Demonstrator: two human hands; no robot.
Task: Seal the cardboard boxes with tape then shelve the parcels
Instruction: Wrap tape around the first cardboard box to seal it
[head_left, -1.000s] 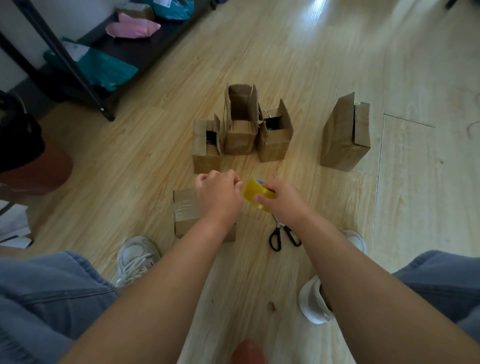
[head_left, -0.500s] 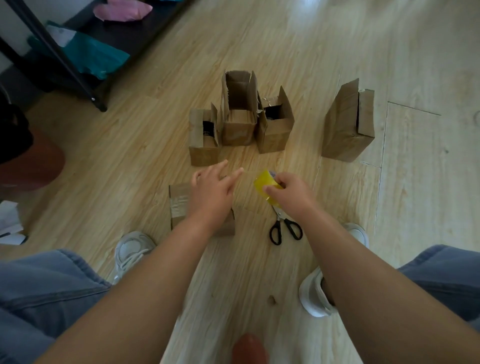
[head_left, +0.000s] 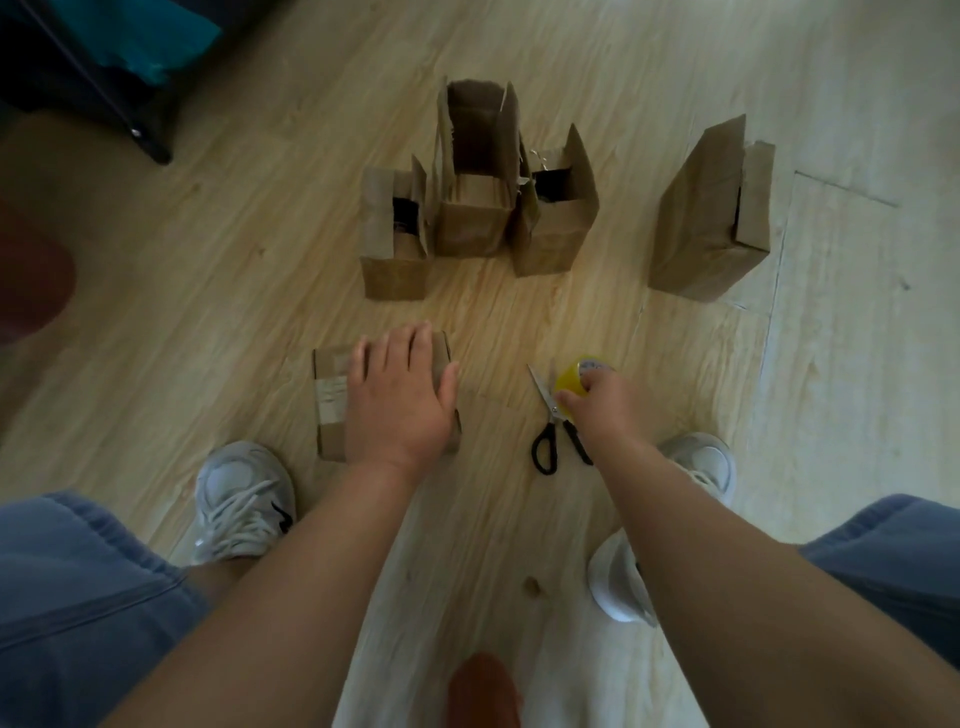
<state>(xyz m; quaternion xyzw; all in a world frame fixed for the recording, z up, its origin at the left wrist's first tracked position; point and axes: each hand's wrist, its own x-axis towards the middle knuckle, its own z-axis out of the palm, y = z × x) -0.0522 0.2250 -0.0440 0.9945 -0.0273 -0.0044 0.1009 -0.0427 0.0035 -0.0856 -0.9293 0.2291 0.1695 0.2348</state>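
A small closed cardboard box (head_left: 332, 400) with tape across its top lies on the wooden floor between my feet. My left hand (head_left: 400, 395) rests flat on top of it, fingers spread. My right hand (head_left: 602, 405) grips a yellow roll of tape (head_left: 576, 376) low near the floor, right beside black-handled scissors (head_left: 550, 421). Three open boxes (head_left: 470, 208) stand in a row farther ahead with their flaps up. A taller box (head_left: 711, 218) stands apart at the right.
A black metal shelf (head_left: 119, 104) holding teal parcels stands at the upper left. My white shoes (head_left: 244, 499) flank the taped box and scissors. A dark reddish object (head_left: 31, 280) sits at the left edge.
My left hand has let go of the tape end and come down flat onto the taped box. My right hand has lowered the roll toward the floor beside the scissors.
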